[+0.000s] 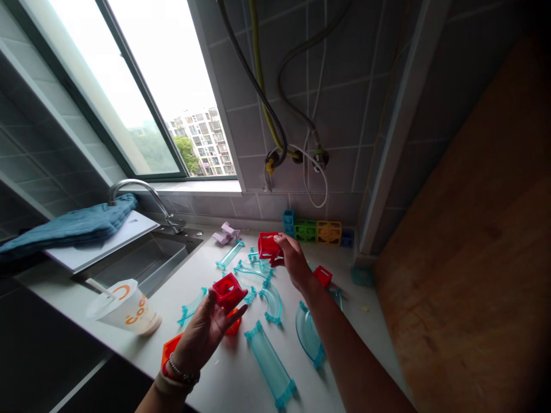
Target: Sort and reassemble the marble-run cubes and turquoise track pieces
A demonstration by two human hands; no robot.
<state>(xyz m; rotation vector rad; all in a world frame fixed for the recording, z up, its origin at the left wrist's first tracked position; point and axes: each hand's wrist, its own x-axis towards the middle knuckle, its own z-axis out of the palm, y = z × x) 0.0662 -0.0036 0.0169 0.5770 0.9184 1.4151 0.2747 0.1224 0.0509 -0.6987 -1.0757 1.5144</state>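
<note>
My left hand [205,332] is raised over the white counter [224,378] with its fingers closed round a red hollow cube [228,291]. Farther back, my right hand [293,259] grips a second red cube [267,245] by its side, just above the counter. Several clear blue track pieces lie between and below the hands: a long straight one [270,363], a wide curved one [308,332] under my right forearm, and a smaller curve [272,302]. Another red block [322,276] sits right of my right wrist.
A paper cup with a straw [124,308] stands at the left near the sink [142,261], with a tap [142,192] and a blue cloth [73,225] behind. Coloured cubes [316,230] line the back wall. A lilac piece [227,233] lies nearby. A wooden board [473,246] fills the right.
</note>
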